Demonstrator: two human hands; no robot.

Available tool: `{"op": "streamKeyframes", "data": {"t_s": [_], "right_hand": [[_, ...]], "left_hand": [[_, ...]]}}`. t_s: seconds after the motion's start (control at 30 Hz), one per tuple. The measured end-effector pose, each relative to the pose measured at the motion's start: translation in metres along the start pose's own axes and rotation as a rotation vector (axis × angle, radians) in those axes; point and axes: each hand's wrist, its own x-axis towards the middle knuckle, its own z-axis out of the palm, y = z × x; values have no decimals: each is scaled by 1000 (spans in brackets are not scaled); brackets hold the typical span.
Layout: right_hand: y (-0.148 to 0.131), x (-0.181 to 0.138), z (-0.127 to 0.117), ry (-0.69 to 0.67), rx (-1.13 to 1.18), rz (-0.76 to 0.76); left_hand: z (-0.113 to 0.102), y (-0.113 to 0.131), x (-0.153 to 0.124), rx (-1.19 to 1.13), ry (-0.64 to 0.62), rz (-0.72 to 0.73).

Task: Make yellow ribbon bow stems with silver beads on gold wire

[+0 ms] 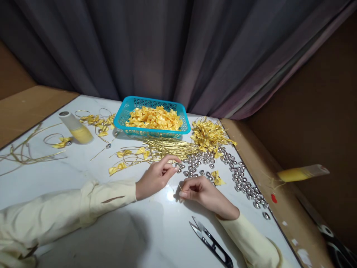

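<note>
lighting uneven: tabletop [167, 230] bright, curtain [156, 48] and right-hand panel [315, 111] dim. a compact glare [170, 195] on the glossy surface between left hand [156, 176] and right hand [202, 191] suggests light from above. silver beads [241, 180] carry small highlights. a broad, soft-edged shadow [125, 234] spreads below the left sleeve [111, 197]. wide-angle distortion stretches the yellow bottle [301, 174] near the right margin; scissors [328, 235] at lower right appear dark and soft in outline.

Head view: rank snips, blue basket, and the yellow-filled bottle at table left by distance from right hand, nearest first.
From the right hand:
1. Snips: close by, on the wearer's side of it.
2. Blue basket: beyond it, to the left.
3. Yellow-filled bottle: far over on the left.
</note>
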Motion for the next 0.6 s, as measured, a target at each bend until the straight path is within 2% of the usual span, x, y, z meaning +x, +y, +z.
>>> {"op": "streamKeyframes", "data": {"t_s": [0.27, 0.5, 0.6], "right_hand": [[1, 0, -4, 12, 120, 68], [-3, 0, -7, 46, 226, 122], [-2, 0, -8, 15, 224, 104]], "left_hand": [[1, 0, -1, 42, -44, -8], [2, 1, 0, -57, -88, -56], [2, 2, 1, -110, -99, -90]]}}
